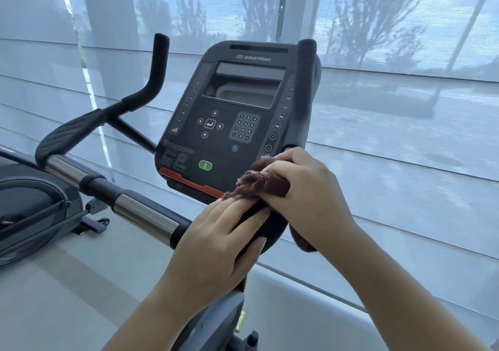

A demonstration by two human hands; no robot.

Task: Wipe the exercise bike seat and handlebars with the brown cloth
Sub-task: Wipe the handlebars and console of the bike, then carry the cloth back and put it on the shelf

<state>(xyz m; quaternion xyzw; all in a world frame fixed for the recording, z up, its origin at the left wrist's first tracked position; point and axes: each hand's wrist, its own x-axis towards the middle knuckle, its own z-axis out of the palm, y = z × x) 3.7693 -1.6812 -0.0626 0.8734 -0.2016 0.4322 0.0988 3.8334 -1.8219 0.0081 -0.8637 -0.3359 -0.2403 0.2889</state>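
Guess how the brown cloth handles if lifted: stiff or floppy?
Probably floppy: the brown cloth bunches into folds in the right hand. Likely light, thin enough to crumple. Its fuzzy edge suggests little slip.

The right hand (302, 186) gripped the bunched cloth (253, 183) against the handlebar (140, 210), just below the console (237, 107). The left hand (216, 242) lay over the handlebar's black pad, fingers fairly straight, touching the cloth.
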